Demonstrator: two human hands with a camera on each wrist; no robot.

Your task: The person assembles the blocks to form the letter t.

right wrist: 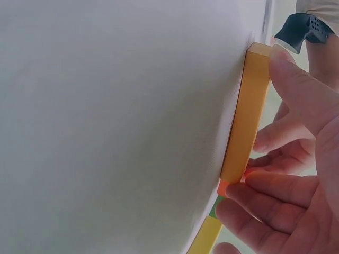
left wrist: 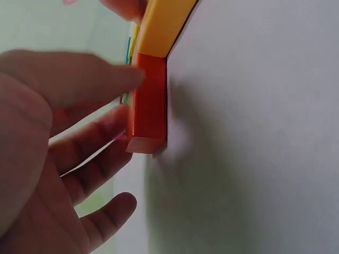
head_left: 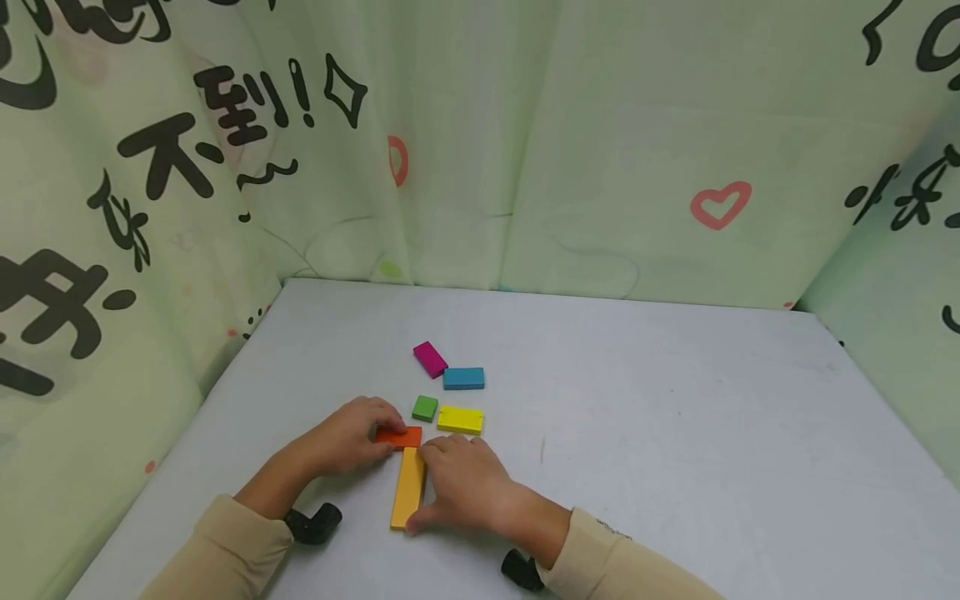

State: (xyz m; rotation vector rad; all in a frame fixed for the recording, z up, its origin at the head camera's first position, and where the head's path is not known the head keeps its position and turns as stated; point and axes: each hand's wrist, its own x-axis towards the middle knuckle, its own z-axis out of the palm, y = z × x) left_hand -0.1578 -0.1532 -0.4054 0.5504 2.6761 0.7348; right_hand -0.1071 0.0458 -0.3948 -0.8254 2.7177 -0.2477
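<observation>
My left hand point(head_left: 348, 433) pinches a short red-orange block point(head_left: 399, 437) lying on the table, thumb on one long side and fingertips on the other. Against that block's near side stands the end of a long amber block point(head_left: 407, 490), as the left wrist view also shows. My right hand point(head_left: 468, 483) holds the amber block by its two ends, the thumb point(right wrist: 283, 63) at the near end and fingers at the far end. Just beyond the hands lie a small green block point(head_left: 424, 408) and a yellow block point(head_left: 460, 420), close together.
Farther back, a magenta block point(head_left: 430, 360) lies slanted with a corner close to a blue block point(head_left: 463, 379). The white table point(head_left: 675, 433) stretches to the right. A pale green curtain point(head_left: 600, 150) with black lettering hangs behind and at both sides.
</observation>
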